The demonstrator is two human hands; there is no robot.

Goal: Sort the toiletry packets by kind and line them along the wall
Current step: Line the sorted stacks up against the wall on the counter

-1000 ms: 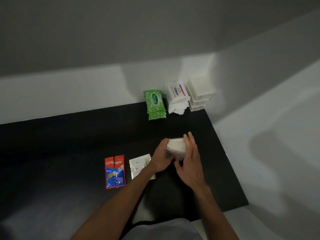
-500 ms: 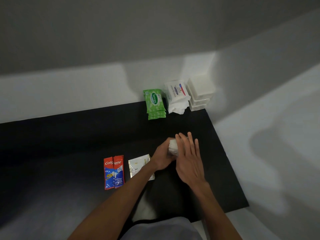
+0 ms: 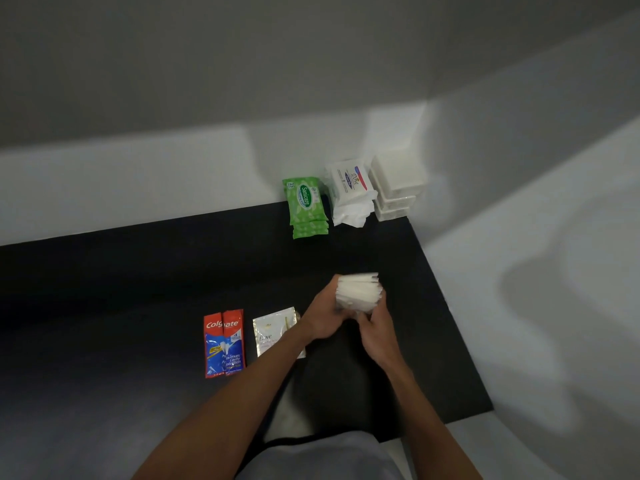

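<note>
Both hands hold a stack of white packets (image 3: pixel 358 292) just above the black counter (image 3: pixel 138 271). My left hand (image 3: pixel 323 318) grips the stack's left side, and my right hand (image 3: pixel 379 329) supports it from below on the right. Red and blue Colgate sachets (image 3: pixel 224 342) lie flat to the left, with a pale Dove sachet (image 3: pixel 273 334) beside them, partly under my left forearm. Against the back wall stand stacked green Sanicare wipe packs (image 3: pixel 306 206), white Dove packs (image 3: pixel 351 190) and stacked white boxes (image 3: pixel 396 183).
The white wall (image 3: pixel 138 181) runs behind the counter, bare to the left of the green packs. The counter's right edge (image 3: pixel 450 306) drops to a pale surface. My grey shirt (image 3: pixel 311 459) shows at the bottom.
My right hand slid from on top of the white stack down to its lower right side, uncovering the packets. The left hand kept its grip.
</note>
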